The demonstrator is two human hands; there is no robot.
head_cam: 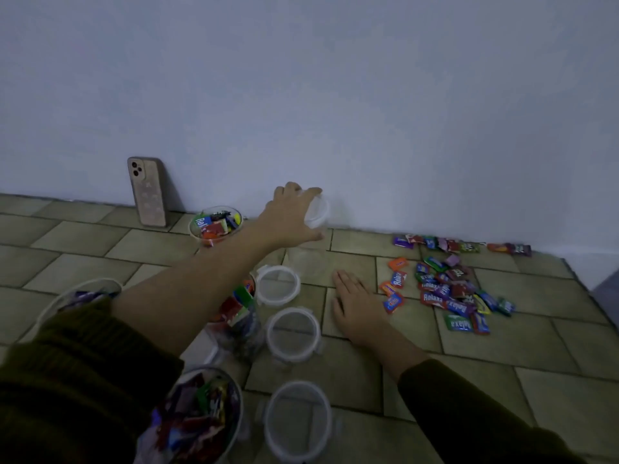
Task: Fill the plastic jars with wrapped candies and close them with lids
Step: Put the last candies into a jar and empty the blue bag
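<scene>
Wrappers among the loose candies [449, 293] on the tiled floor [502, 346] read "Relaxa", in red, green, blue and purple. The left hand [288, 216] grips the white-rimmed lid [317, 212] atop an empty clear jar [310, 262] standing near the wall [335, 95]. The right hand [355, 303] lies flat, fingers straight, on the floor between jar and candies.

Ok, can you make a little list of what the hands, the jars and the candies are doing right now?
left hand: grips the lid on top of a clear empty jar near the wall
right hand: lies flat on the tiled floor, holding nothing
loose candies: scattered on the floor, right of the right hand
filled jar: open, full of candies, beside the phone
phone: leans upright against the wall
</scene>
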